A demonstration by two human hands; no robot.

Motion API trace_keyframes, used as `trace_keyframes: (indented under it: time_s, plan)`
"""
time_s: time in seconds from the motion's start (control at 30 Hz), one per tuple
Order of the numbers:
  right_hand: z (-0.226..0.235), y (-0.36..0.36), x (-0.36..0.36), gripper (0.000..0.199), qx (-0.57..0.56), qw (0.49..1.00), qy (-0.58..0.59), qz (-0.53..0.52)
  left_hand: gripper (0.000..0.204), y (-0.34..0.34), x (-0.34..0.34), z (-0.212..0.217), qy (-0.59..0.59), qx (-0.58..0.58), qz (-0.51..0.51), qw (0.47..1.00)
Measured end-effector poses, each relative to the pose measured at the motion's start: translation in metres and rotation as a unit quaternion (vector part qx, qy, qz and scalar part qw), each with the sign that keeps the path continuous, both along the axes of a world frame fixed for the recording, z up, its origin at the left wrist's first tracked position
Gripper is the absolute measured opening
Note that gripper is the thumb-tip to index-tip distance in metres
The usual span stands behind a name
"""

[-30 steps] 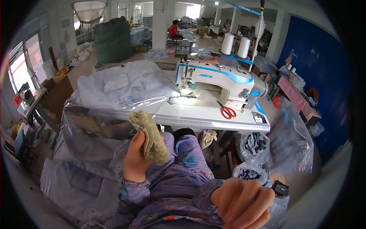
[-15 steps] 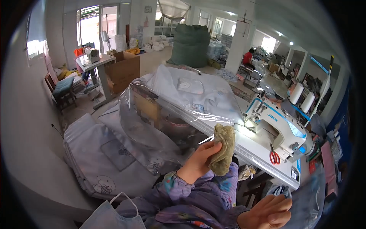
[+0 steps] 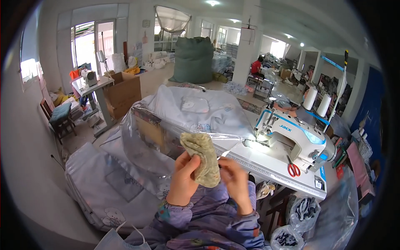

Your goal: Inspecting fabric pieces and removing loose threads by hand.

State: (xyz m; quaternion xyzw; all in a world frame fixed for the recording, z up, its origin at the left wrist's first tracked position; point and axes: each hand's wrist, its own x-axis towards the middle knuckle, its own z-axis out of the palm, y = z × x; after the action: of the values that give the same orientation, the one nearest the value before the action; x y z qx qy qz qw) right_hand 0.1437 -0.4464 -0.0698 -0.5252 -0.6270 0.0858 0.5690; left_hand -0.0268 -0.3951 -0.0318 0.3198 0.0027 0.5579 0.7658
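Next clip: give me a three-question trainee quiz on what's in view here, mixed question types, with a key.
1. True or false: both hands touch the cloth piece.
2. The red-handled scissors lie: A) on the floor, B) on the sewing machine table, C) in the cardboard box.
3. Fill in: the two white thread cones stand ______ the sewing machine.

Key
1. True: the left hand grips the cloth's left side and the right hand is at its right edge.
2. B
3. behind
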Motion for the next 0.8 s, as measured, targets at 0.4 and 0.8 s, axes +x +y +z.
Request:
trace_keyframes:
  time_s: [0.4,0.8]
  plan:
    - [0.071,-0.056,-0.017,0.022,0.170,0.972,-0.003,-0.165,0.018,0.003,0.010,-0.006,0.358,0.312,0.334,0.814]
    - [0.074,-0.061,-0.021,0.022,0.100,0.941,-0.228,-0.227,0.022,-0.017,0.034,-0.008,0.459,0.417,0.402,0.674]
